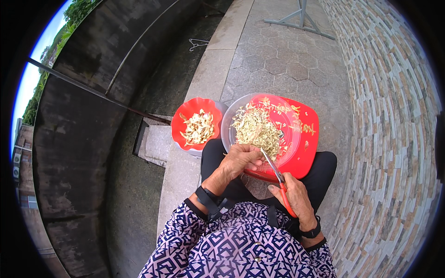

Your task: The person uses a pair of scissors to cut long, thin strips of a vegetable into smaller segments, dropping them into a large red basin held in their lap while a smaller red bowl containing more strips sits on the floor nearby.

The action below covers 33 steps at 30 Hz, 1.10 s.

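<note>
My right hand (295, 196) holds scissors with red handles (286, 201). Their metal blades (273, 165) point up and left to the fingertips of my left hand (243, 158). Those fingers pinch a small pale dried piece, mostly hidden, at the blade tips. Both hands are over the near edge of a clear plastic bowl (226, 130). Many short cut pale bits (259, 128) lie heaped in it. The bowl rests on a red rounded surface (309, 139) bearing gold writing, between my knees. Left of it, a red scalloped bowl (177, 127) holds larger dried slices (198, 128).
The red scalloped bowl stands on a pale grey support (219, 106) by my left knee. A stone ledge (212, 74) borders a sunken dark channel at left, where a hanger (198, 44) lies. A stone-tiled wall (386, 139) rises at right; a metal stand (300, 21) is ahead.
</note>
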Available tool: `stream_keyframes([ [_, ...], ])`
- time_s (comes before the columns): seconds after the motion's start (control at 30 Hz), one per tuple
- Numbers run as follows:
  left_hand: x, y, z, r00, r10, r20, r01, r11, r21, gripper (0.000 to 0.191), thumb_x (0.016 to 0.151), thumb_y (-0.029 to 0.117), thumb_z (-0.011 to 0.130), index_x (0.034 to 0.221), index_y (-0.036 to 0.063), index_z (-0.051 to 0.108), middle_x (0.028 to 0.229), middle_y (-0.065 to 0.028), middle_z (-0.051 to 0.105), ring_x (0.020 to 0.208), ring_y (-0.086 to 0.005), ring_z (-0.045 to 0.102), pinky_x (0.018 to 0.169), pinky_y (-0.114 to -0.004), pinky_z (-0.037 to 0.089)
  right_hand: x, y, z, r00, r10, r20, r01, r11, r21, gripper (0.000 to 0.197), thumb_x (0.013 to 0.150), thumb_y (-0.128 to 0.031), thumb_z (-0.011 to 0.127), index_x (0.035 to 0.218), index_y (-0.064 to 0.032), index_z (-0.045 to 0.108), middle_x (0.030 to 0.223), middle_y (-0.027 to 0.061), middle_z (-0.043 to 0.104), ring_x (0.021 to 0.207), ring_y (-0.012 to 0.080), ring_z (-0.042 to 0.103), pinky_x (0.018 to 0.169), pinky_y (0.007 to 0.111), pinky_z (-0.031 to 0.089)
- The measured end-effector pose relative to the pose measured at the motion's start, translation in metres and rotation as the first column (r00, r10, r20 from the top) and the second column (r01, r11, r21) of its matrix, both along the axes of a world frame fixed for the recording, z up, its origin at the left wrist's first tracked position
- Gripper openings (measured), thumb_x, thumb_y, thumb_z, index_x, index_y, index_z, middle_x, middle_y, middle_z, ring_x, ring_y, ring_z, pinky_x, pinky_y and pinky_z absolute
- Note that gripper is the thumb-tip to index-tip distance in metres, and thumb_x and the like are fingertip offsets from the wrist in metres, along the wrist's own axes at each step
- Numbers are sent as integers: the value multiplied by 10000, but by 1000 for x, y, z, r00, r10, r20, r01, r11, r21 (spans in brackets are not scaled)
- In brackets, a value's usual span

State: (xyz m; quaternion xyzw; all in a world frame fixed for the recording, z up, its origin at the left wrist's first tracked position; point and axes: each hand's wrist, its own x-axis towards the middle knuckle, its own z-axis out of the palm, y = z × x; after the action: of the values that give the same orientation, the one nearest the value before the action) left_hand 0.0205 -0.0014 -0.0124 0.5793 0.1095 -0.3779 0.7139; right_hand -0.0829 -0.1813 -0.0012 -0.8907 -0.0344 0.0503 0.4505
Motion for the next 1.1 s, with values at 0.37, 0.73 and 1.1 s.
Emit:
stream_keyframes([
  [0.37, 0, -2, 4, 1000, -13, -4, 13, 1000, -8, 156, 810, 135, 588, 860, -13, 580, 749, -58, 605, 588, -73, 576, 499, -165, 489, -1, -1, 1, 995, -47, -91, 55, 994, 97, 304, 784, -236, 608, 741, -5, 415, 567, 172, 485, 538, 352, 525, 487, 382, 399],
  [0.73, -1, 0, 3, 999, -12, 30, 11, 998, 55, 143, 812, 118, 584, 835, -22, 583, 723, -58, 604, 567, -76, 563, 501, -171, 484, -2, 1, -4, 990, -36, -133, 49, 993, 103, 314, 767, -237, 631, 749, -1, 424, 596, 181, 504, 536, 324, 538, 471, 359, 398],
  [1.1, -2, 0, 3, 1000, 21, 16, -21, 1000, 8, 134, 798, 83, 590, 863, -33, 578, 741, -75, 610, 602, -92, 587, 527, -179, 501, 0, 1, 1, 999, -7, -40, 6, 1000, -12, 308, 740, -219, 651, 755, -7, 428, 595, 166, 488, 557, 333, 525, 504, 375, 397],
])
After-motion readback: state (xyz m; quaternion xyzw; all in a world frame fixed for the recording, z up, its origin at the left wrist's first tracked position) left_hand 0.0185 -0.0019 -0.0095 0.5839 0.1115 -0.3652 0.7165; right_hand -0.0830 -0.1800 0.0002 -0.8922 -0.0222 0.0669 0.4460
